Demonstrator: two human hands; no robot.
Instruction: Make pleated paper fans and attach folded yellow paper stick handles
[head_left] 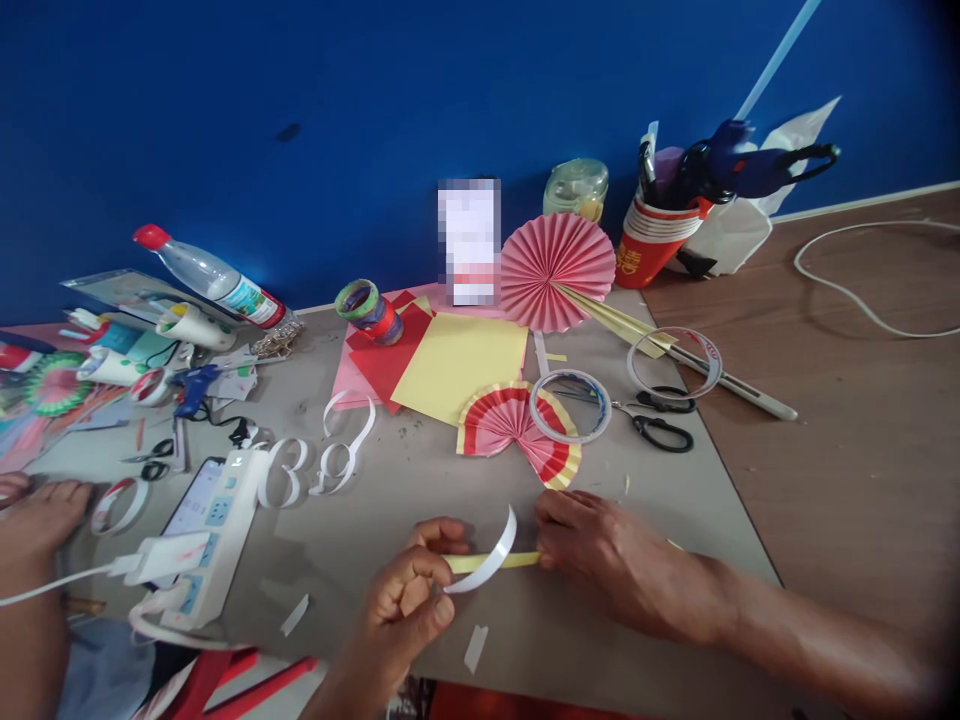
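Between my two hands stretches a narrow yellow paper strip (517,560) above the grey table mat. My left hand (412,590) pinches its left end, and a curled white strip (491,560) also rises from these fingers. The fingers of my right hand (600,550) are closed on the strip's right end; their tips are partly hidden. Just beyond my hands lies a pleated pink, red and yellow paper fan (499,430). A clear tape roll (570,407) rests over its right part, beside black-handled scissors (660,432).
Yellow paper (465,365) and red sheets lie behind the fan. A round pink fan (559,270) leans by a red paper cup (652,245) of tools. A white power strip (217,540) and a bottle (217,280) stand left. Another person's hand (45,515) rests at far left.
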